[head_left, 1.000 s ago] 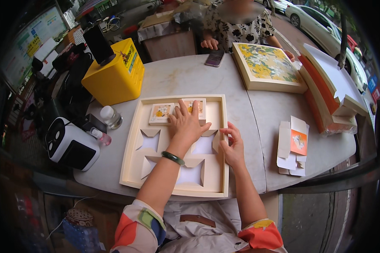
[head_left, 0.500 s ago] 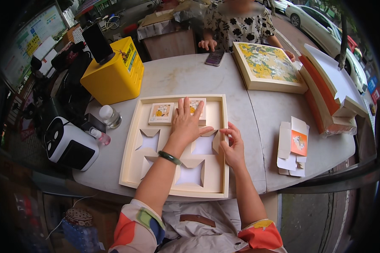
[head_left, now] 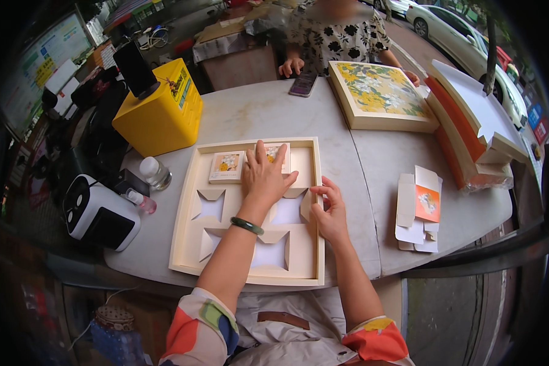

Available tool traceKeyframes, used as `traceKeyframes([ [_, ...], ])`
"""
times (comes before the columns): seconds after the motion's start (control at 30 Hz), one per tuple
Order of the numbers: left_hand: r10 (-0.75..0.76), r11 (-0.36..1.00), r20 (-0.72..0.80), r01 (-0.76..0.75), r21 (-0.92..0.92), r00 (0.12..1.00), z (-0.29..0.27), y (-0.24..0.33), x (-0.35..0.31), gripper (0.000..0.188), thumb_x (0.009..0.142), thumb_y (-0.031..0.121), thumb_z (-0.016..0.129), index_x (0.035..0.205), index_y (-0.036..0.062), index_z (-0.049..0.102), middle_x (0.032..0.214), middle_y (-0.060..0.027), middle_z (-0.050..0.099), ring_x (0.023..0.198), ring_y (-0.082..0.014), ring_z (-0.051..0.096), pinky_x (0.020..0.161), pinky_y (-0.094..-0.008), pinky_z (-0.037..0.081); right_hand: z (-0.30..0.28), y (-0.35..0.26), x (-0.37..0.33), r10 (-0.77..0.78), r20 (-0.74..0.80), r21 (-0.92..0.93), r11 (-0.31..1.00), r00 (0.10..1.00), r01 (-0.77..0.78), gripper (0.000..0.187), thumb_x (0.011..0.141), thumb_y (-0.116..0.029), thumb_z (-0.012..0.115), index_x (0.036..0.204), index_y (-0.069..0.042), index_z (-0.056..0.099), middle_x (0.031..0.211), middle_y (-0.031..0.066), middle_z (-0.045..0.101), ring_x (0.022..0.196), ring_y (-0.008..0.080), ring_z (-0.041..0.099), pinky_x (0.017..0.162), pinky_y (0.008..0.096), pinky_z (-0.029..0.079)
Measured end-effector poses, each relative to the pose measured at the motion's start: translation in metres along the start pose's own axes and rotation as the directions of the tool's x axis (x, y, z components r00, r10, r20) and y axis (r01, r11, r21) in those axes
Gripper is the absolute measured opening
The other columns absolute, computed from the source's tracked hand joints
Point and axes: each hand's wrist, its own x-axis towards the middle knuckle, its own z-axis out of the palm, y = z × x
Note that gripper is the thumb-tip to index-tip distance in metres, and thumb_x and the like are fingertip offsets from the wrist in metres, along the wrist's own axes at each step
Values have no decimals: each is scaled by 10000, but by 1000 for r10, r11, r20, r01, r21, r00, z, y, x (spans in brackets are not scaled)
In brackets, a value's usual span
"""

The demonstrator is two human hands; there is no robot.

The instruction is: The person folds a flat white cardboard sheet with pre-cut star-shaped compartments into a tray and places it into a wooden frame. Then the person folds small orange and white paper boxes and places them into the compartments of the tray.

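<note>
A shallow cream tray-like box [head_left: 174,244] lies on the table in front of me, with square recesses framed by folded flaps. In its far row sit two small floral-printed boxes: the left box [head_left: 226,167] is in full view, while the right box [head_left: 285,160] is partly covered by my left hand [head_left: 266,175]. That hand lies over it with fingers spread, a green bangle on the wrist. At the tray's right rim, my right hand [head_left: 330,210] has its fingers bent and closed on the edge.
An opened small carton [head_left: 419,210] lies to the right. Beyond stand a large floral box [head_left: 381,94] and stacked orange-and-cream boxes [head_left: 463,134]. A person sits opposite, one hand [head_left: 291,66] by a phone [head_left: 303,84]. Leftward are a yellow drawer box [head_left: 158,116], bottles [head_left: 155,172] and a white device [head_left: 102,212].
The whole view has shifted slightly, so things appear a little further left. Both hands keep nearly the same places on the small box and the tray's rim.
</note>
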Motion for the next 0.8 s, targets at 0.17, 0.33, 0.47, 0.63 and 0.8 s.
traceKeyframes([
  [0.17, 10, 994, -64, -17, -109, 998, 11, -14, 1, 654, 756, 442, 729, 1355, 262, 541, 1435, -229, 355, 1093, -433, 521, 854, -496, 509, 1, -2, 0, 0, 6, -23, 1000, 1000, 0, 358, 763, 53, 526, 1077, -63, 654, 1441, 107, 391, 1181, 184, 502, 922, 295, 446],
  [0.33, 27, 997, -24, -28, -66, 999, 9, -11, 1, 671, 759, 440, 719, 1376, 265, 519, 1439, -238, 349, 1089, -444, 527, 854, -495, 519, 1, -2, -1, 31, 1, -1, 1000, 1000, -31, 366, 760, 56, 527, 1080, -66, 656, 1445, 108, 387, 1167, 178, 505, 933, 302, 440],
  [0.47, 26, 997, 69, -22, -69, 997, 6, -12, 5, 676, 775, 462, 696, 1391, 265, 499, 1446, -245, 336, 1088, -442, 530, 845, -494, 526, 1, -1, 0, -7, -8, -20, 1000, 1000, 7, 361, 757, 51, 532, 1073, -71, 657, 1441, 104, 395, 1139, 162, 508, 920, 289, 433],
  [0.63, -12, 999, 172, 20, -41, 985, 4, -10, 8, 709, 798, 515, 667, 1428, 273, 448, 1460, -247, 319, 1146, -441, 488, 925, -499, 462, 0, -3, 0, 26, -2, -1, 1000, 1000, -26, 354, 756, 42, 536, 1066, -76, 659, 1431, 102, 410, 1144, 156, 503, 908, 276, 426],
  [0.8, -2, 999, 90, -2, 49, 996, 27, -16, -9, 770, 799, 620, 635, 1454, 282, 415, 1494, -248, 279, 1257, -449, 375, 1023, -523, 323, 5, 3, 0, 8, 4, -8, 1000, 1000, -8, 354, 752, 44, 539, 1062, -75, 662, 1426, 111, 413, 1195, 175, 490, 913, 279, 425],
])
